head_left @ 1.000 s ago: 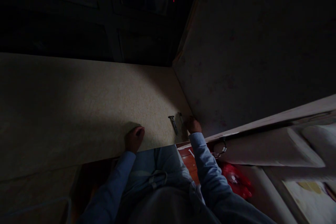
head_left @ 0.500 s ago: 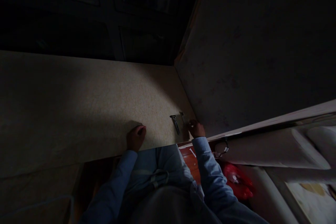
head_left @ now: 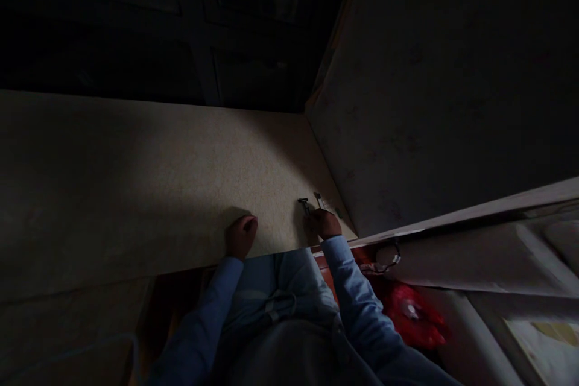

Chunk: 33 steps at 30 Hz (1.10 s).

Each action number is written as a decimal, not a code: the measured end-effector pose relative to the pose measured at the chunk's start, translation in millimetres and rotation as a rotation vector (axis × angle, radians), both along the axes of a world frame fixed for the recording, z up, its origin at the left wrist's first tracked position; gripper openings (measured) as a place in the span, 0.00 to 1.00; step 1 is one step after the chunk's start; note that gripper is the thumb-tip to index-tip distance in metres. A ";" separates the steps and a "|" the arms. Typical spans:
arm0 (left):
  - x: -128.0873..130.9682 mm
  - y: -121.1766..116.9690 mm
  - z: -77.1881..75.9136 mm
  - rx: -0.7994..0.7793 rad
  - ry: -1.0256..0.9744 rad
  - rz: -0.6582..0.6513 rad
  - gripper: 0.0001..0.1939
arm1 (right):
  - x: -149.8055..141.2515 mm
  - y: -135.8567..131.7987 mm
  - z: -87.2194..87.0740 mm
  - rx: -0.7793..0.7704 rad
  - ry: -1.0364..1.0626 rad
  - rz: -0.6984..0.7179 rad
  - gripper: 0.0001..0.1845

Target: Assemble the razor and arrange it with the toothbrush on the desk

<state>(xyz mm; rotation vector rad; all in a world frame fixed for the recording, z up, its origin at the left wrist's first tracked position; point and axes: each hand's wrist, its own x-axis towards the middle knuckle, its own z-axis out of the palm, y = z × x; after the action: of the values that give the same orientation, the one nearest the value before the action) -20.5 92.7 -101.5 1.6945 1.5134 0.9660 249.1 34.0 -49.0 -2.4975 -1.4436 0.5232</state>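
I am seeing dark slim T-shaped tool [head_left: 303, 201] lying handle-near, likely suiting right hand [head_left: 327, 225] covering it, grasp unclear; left hand [head_left: 242, 236] loosely clenching.

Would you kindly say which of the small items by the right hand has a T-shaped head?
The razor-like item, farthest left; its head forms a crossbar, which neither the slim dark-tipped item nor the small piece nearest the wall shows.
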 end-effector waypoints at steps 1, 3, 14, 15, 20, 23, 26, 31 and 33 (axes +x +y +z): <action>0.0 -0.1 -0.2 -0.002 -0.004 0.002 0.16 | -2.0 2.2 -1.1 -0.002 0.009 0.000 0.10; 0.0 -0.3 -0.8 -0.007 -0.016 0.005 0.16 | -5.8 4.8 -2.9 0.005 0.031 0.003 0.11; -3.7 -8.3 4.0 -0.084 -0.187 -0.028 0.16 | -72.5 1.2 -17.4 0.180 0.291 0.164 0.07; -4.3 -10.6 7.1 -0.099 -0.216 -0.039 0.16 | -81.4 1.8 -17.9 0.194 0.314 0.182 0.07; -4.4 -24.0 24.3 -0.174 -0.393 -0.046 0.18 | -120.6 4.2 -15.6 0.236 0.393 0.270 0.06; -5.6 -30.2 30.3 -0.203 -0.462 0.010 0.18 | -136.9 4.4 -13.4 0.250 0.415 0.292 0.08; -9.7 -33.8 33.4 -0.220 -0.502 0.074 0.15 | -147.1 3.6 -12.1 0.264 0.431 0.303 0.09; -20.5 -35.1 37.8 -0.251 -0.561 0.129 0.15 | -158.0 -0.5 -9.6 0.294 0.502 0.375 0.08; -25.1 -33.3 37.4 -0.271 -0.595 0.148 0.15 | -161.4 -2.8 -8.9 0.304 0.548 0.416 0.08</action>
<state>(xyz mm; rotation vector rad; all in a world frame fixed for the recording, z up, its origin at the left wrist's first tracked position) -45.6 59.3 -64.0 0.9940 1.2978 1.1530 87.7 31.1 -57.9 -1.6457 -1.6469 0.8953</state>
